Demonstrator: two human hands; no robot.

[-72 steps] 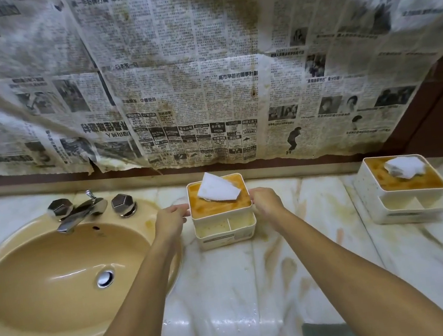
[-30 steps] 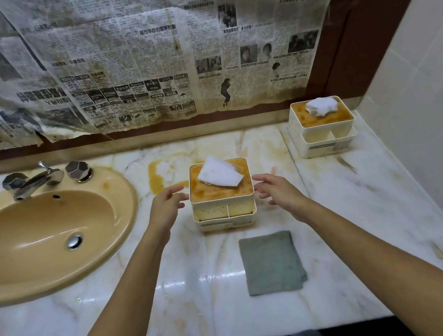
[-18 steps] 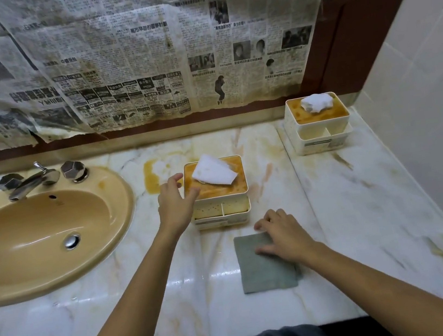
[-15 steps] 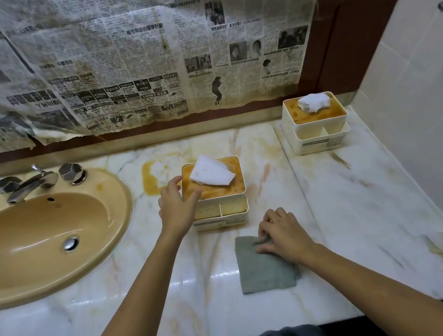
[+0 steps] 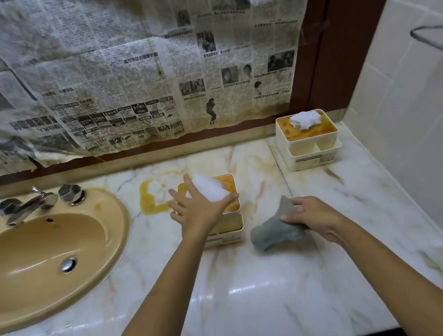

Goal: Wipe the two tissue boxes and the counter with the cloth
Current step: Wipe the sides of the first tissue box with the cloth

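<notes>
a single view is taken from head height above the near edge of the counter, aimed forward and down at close range. the sink is caught at the counter's left, newspaper behind the counter, a tiled wall at the counter's right.

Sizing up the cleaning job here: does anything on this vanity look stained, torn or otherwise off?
Yes. A yellow-orange stain rings a pale patch on the marble counter, just left of the near tissue box. The newspaper above is blotched brown and torn along its lower edge.
</notes>
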